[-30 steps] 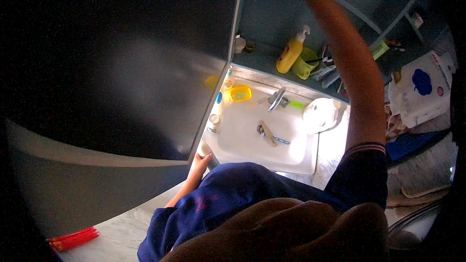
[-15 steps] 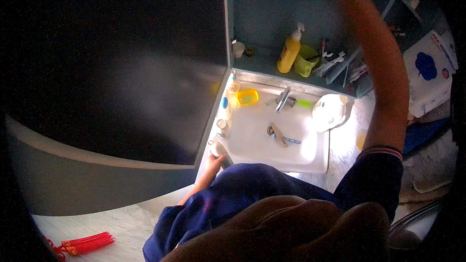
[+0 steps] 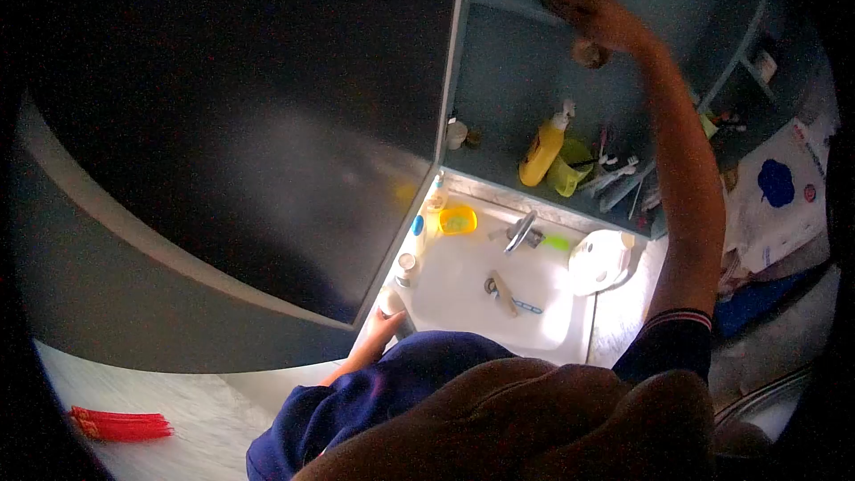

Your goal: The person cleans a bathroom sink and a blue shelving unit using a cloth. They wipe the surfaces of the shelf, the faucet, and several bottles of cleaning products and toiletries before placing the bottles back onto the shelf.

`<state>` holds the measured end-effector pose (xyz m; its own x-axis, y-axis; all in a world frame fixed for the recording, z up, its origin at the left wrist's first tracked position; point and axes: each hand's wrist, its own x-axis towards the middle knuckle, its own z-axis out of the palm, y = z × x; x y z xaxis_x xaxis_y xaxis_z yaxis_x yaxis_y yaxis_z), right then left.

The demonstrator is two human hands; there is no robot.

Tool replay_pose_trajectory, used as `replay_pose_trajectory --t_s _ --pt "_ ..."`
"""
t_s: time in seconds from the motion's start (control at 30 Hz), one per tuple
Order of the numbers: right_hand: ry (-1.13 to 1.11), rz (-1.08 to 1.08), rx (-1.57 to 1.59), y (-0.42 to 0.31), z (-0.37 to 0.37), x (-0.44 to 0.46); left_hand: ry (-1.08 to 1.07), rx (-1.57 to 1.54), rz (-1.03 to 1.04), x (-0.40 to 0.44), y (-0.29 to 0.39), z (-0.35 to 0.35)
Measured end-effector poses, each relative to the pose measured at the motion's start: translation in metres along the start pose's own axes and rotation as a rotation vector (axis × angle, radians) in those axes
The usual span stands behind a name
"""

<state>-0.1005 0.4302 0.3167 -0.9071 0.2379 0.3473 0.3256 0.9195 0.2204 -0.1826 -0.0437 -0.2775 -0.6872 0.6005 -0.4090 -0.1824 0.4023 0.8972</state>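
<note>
Low at the basin's left corner, my left hand [image 3: 385,328] is closed round a bottle [image 3: 390,302] with a pale top and a darker lower part. My right arm is raised, and my right hand [image 3: 607,21] is inside the open cabinet [image 3: 508,53], near its upper shelf edge. Its fingers are dark and blurred; a small brownish round shape [image 3: 590,53] shows just under it, and I cannot make out whether it is held. Below, on the cabinet floor, a yellow pump bottle [image 3: 541,153] leans beside a green cup [image 3: 570,171] and several toothbrushes.
A large dark door [image 3: 223,125] fills the left side. The white basin [image 3: 445,294] has a faucet [image 3: 520,232], a yellow soap dish [image 3: 458,220], a white jug [image 3: 601,263] and small bottles around it. A printed white bag [image 3: 775,205] is at right, a red tassel [image 3: 125,425] lower left.
My right hand has come down from the top edge into fuller view inside the cabinet. The view has shifted, so the basin and shelf items appear lower. My left hand still grips the bottle.
</note>
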Motion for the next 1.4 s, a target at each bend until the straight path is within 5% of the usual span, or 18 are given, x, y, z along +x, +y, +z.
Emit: replay_pose_trajectory --t_s 0.13,0.27,0.37,0.67,0.83,0.93,1.17,1.3,1.4 --pt "0.018 -0.103 0.301 -0.037 -0.005 0.031 0.059 -0.006 -0.025 0.008 -0.028 0.003" --pt "-0.085 0.074 0.58 -0.057 0.008 0.072 0.09 -0.146 0.017 0.029 -0.078 0.014" --pt "-0.121 0.065 0.743 -0.031 0.028 0.106 0.114 -0.004 -0.161 0.018 -0.065 0.017" --pt "0.009 -0.263 -0.114 -0.06 0.001 0.074 0.002 -0.073 -0.158 -0.022 0.006 0.038" --pt "0.24 0.082 0.018 -0.044 0.02 0.006 0.08 0.069 -0.107 -0.012 -0.011 0.041" --pt "0.443 0.04 -0.092 0.003 0.033 -0.047 0.031 -0.041 -0.141 -0.024 0.007 0.037" --pt "0.323 0.709 -0.186 0.013 0.006 -0.116 0.008 -0.015 -0.208 -0.013 0.008 0.034" --pt "0.269 0.651 -0.35 0.005 0.011 -0.099 -0.04 -0.065 -0.084 0.0 -0.021 0.031" --pt "0.311 0.483 -0.403 0.01 0.028 -0.07 0.02 0.076 -0.18 -0.024 0.02 0.029"
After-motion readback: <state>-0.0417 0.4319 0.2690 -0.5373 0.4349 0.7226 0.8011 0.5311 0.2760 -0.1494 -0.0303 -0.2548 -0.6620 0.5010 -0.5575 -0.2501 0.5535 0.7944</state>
